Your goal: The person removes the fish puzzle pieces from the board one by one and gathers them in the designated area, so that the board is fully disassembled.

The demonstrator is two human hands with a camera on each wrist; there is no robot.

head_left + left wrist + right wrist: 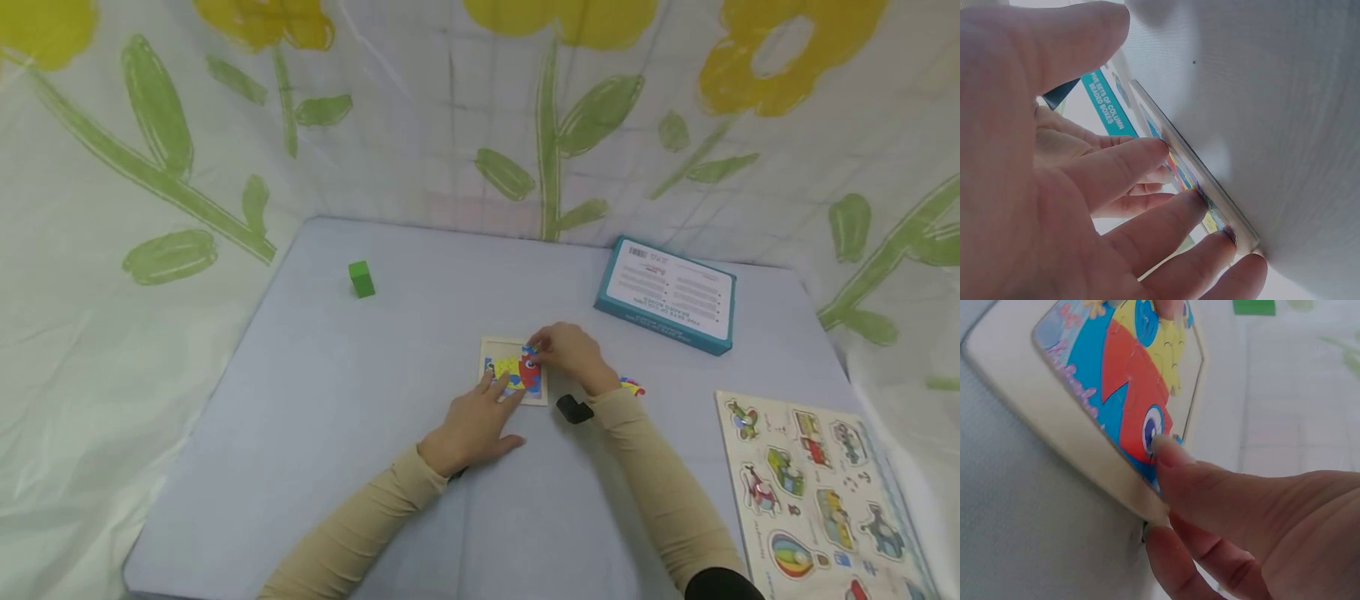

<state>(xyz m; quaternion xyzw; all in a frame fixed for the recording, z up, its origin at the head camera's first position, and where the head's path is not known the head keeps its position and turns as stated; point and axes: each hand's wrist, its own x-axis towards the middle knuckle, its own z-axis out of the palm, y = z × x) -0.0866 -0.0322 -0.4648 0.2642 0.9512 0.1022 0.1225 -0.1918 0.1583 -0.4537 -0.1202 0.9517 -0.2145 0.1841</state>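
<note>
A small wooden-framed jigsaw puzzle (pixel 536 399) of a red, yellow and blue fish lies mid-table. My left hand (pixel 474 423) rests its outstretched fingertips on the puzzle's near left side, the thumb spread away. At the far right corner, my right hand (pixel 572 354) grips the puzzle. In the right wrist view its thumb presses the red fish-head piece (pixel 1134 415) by the eye, while the index finger sits at the frame's outer edge. Bare wood shows beside the yellow pieces (pixel 1169 353). Beneath the right forearm, a colourful piece (pixel 632 386) is partly hidden.
A green block (pixel 362 279) stands at the back left. At the back right lies a teal and white box (pixel 666 293). A wooden vehicle puzzle board (pixel 813 492) occupies the right side, and a black object (pixel 574 409) is by the right wrist.
</note>
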